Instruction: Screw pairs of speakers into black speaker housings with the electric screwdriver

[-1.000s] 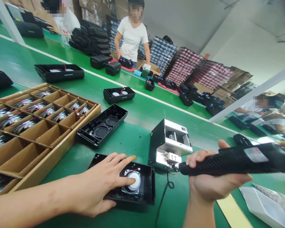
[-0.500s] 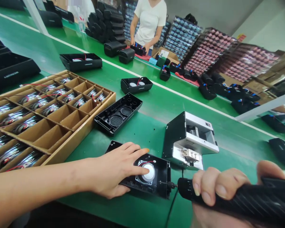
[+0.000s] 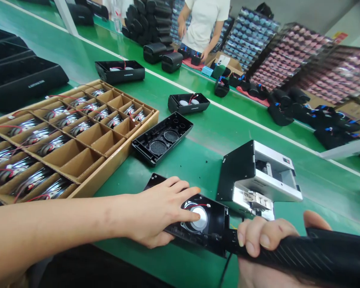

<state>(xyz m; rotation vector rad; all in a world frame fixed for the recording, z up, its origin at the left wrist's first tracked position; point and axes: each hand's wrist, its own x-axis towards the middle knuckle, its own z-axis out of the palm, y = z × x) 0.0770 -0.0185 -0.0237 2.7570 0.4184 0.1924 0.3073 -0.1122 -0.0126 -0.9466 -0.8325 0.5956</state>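
Observation:
My left hand (image 3: 160, 212) lies across a black speaker housing (image 3: 217, 212), gripping it with the thumb at its near side. Its index fingertip presses on the round, silver back of a speaker driver (image 3: 199, 219) seated inside; a short red wire with a white plug lies over the driver. My right hand (image 3: 267, 240) is wrapped round a black electric screwdriver (image 3: 315, 256). The screwdriver's nose is at the right end of the housing and leans over its end wall. The tip of the bit cannot be made out against the black plastic.
A divided cardboard box (image 3: 120, 160) of speaker drivers stands left. Behind my hands sits another housing (image 3: 163, 138) with two grilles. A silver-and-black machine (image 3: 258, 176) stands right. Farther back are a housing with drivers (image 3: 189, 103) and a co-worker (image 3: 205, 24).
The screwdriver has moved left and in over the housing's end, so its bit no longer shows plainly. The whole view has shifted a little. The co-worker's hands have moved apart.

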